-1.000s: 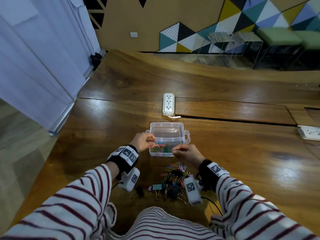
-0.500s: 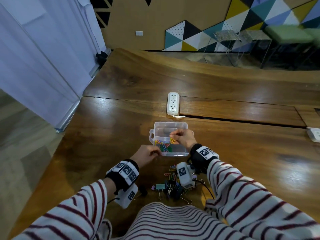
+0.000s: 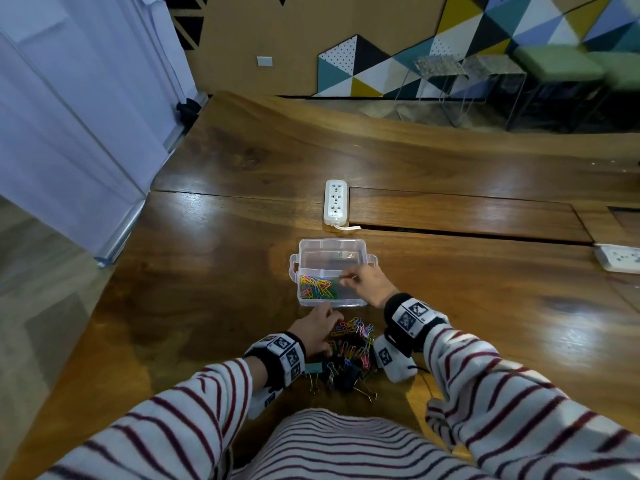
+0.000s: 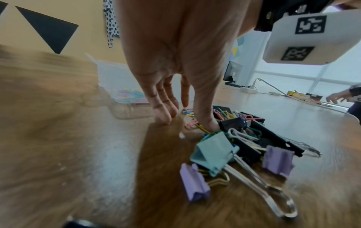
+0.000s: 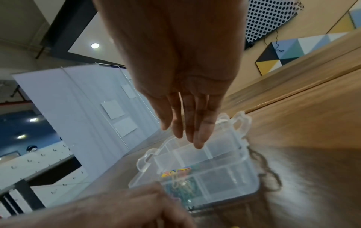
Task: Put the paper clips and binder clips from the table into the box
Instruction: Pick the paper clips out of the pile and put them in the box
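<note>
Fingers (image 4: 165,114) of the left hand (image 3: 317,329) reach down nearly straight onto the paper clips (image 4: 192,123) heaped with binder clips (image 4: 213,152) just before the box (image 3: 332,245), gripping nothing yet, so they should rake a few together and pinch firmly, while the right hand (image 3: 369,284) hovers empty and spread over the box.

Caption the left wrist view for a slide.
Left hand reaches fingertips into the pile of paper clips and binder clips.
</note>
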{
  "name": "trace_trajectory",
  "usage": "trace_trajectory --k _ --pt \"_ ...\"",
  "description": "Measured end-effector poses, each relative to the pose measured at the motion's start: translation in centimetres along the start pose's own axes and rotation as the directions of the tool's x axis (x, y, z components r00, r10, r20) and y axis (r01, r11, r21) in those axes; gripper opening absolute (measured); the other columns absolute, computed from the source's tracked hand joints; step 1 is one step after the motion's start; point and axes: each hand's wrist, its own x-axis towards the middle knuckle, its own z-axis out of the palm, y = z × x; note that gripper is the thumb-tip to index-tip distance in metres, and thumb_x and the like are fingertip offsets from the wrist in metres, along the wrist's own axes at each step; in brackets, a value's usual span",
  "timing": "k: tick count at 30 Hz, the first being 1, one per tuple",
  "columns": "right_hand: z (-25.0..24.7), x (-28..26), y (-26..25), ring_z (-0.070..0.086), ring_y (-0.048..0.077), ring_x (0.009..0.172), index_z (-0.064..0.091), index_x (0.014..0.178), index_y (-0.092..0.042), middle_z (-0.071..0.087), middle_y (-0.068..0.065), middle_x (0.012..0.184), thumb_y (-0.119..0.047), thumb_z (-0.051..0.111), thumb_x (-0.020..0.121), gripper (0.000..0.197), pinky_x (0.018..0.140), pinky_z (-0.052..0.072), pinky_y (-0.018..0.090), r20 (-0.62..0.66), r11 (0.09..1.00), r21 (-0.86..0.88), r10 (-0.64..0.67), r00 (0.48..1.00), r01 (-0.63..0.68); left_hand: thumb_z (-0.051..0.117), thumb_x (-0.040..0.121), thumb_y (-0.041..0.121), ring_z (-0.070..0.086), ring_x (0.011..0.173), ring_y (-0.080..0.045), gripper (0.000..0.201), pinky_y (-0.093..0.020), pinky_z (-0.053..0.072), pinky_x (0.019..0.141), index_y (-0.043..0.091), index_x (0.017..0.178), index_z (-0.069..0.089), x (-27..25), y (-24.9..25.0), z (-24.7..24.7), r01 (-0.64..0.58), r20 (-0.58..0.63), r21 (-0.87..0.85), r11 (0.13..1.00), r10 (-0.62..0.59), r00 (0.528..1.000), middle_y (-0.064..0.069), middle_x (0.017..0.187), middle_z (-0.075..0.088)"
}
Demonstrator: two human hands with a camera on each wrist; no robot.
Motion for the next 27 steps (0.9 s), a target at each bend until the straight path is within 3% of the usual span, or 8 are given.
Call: trace_trajectory --k 3,6,10,13,20,23,27 --pt "0.0 -1.2 1.8 0.062 0.027 0.094 0.061 0.102 -0.009 0.067 0.013 0.101 -0.013 0.048 0.092 0.017 0.089 0.051 0.041 0.013 0.997 -0.071 0.015 1.000 -0.014 0.071 0.078 0.018 0.046 0.113 -0.027 0.059 -0.040 0.048 0.091 0.013 0.126 0.039 0.3 0.1 0.2 -0.016 -0.012 -0.017 1.000 0.016 1.000 -0.012 0.126 0.037" --pt "0.6 -2.0 2.9 0.063 0.025 0.094 0.059 0.104 -0.009 0.064 0.011 0.103 -0.021 0.046 0.093 0.021 0.088 0.053 0.039 0.065 0.986 -0.164 0.052 0.997 -0.041 0.067 0.080 0.015 0.049 0.109 -0.030 0.039 -0.041 0.045 0.089 0.008 0.113 0.047 0.6 0.3 -0.1 0.003 0.001 -0.018 1.000 -0.003 1.000 -0.014 0.120 0.043" --pt "2.0 -3.3 2.4 0.065 0.026 0.088 0.057 0.107 -0.006 0.065 0.014 0.100 -0.011 0.041 0.096 0.020 0.082 0.056 0.036 0.074 0.913 -0.393 -0.092 0.993 0.114 0.063 0.083 0.013 0.052 0.105 -0.033 0.021 -0.042 0.046 0.089 0.005 0.102 0.055 0.7 0.3 -0.1 0.035 0.045 -0.019 0.999 -0.034 0.998 -0.016 0.115 0.050" --pt "3.1 -3.5 1.7 0.060 0.030 0.099 0.054 0.110 -0.007 0.059 0.013 0.110 -0.003 0.039 0.092 0.024 0.080 0.050 0.040 0.137 0.845 -0.501 -0.138 0.981 0.188 0.058 0.084 0.009 0.054 0.103 -0.034 0.016 -0.039 0.044 0.085 0.005 0.100 0.059 0.3 0.2 0.0 0.024 0.026 -0.027 0.999 -0.024 0.999 -0.016 0.112 0.054" --pt "4.9 -3.7 2.2 0.044 0.030 0.118 0.046 0.119 -0.004 0.048 0.014 0.123 -0.004 0.041 0.092 0.027 0.085 0.047 0.041 0.187 0.804 -0.555 -0.132 0.974 0.215 0.063 0.083 0.010 0.061 0.100 -0.028 0.019 -0.033 0.046 0.083 0.002 0.100 0.064 -0.9 -1.3 -1.0 0.038 0.007 -0.111 0.993 -0.037 0.999 -0.015 0.106 0.067" --pt "5.0 -3.7 2.5 0.047 0.029 0.115 0.050 0.112 -0.004 0.051 0.013 0.121 -0.006 0.045 0.091 0.022 0.085 0.047 0.040 0.179 0.830 -0.519 -0.129 0.975 0.206 0.066 0.081 0.005 0.065 0.097 -0.025 0.020 -0.026 0.051 0.082 0.000 0.101 0.065 -1.4 -2.2 -2.0 0.077 -0.054 -0.285 0.955 -0.097 0.994 -0.015 0.106 0.068" --pt "4.6 -3.7 3.0 0.055 0.031 0.101 0.057 0.100 -0.008 0.058 0.013 0.109 -0.009 0.052 0.086 0.014 0.081 0.047 0.040 0.134 0.885 -0.422 -0.153 0.979 0.196 0.065 0.081 0.001 0.066 0.078 -0.020 0.013 -0.017 0.053 0.070 -0.002 0.094 0.065 -2.0 -2.9 -3.9 0.023 -0.164 -0.392 0.919 -0.095 0.982 -0.017 0.096 0.068"
